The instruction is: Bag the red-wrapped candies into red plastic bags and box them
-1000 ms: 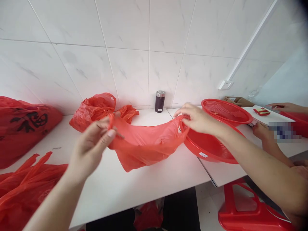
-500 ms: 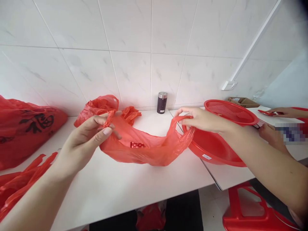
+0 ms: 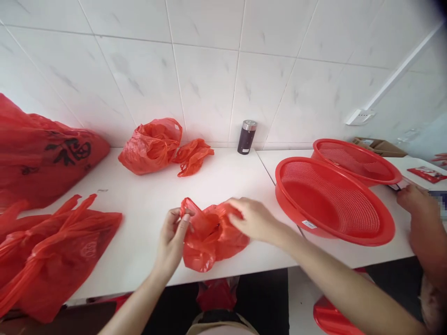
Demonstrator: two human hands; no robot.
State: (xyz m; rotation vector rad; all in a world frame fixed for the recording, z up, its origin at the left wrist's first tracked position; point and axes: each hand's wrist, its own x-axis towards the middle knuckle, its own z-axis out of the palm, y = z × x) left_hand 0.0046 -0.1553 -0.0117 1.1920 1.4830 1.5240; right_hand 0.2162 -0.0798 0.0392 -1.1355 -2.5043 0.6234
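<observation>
A crumpled thin red plastic bag (image 3: 200,253) rests on the white table (image 3: 143,242) near its front edge, its mouth partly gathered. My left hand (image 3: 174,232) pinches a handle of this bag between thumb and fingers at its left side. At the bag's right side, my right hand (image 3: 249,218) has its fingers curled over the plastic near the opening, somewhat blurred. The folds conceal most of the inside, where a small dark patch shows.
Bulky red bags (image 3: 42,163) and flat red bags (image 3: 80,242) lie at left. Another filled red bag (image 3: 150,149) and a dark tumbler (image 3: 247,137) stand by the wall. Red baskets (image 3: 314,200) occupy the right, near a co-worker's hand (image 3: 412,200) and a red packet (image 3: 428,174).
The red plastic bag, stretched wide between my raised hands before, is now bunched and lowered onto the table. My hands have come closer together. The red-patterned packet inside it no longer shows clearly.
</observation>
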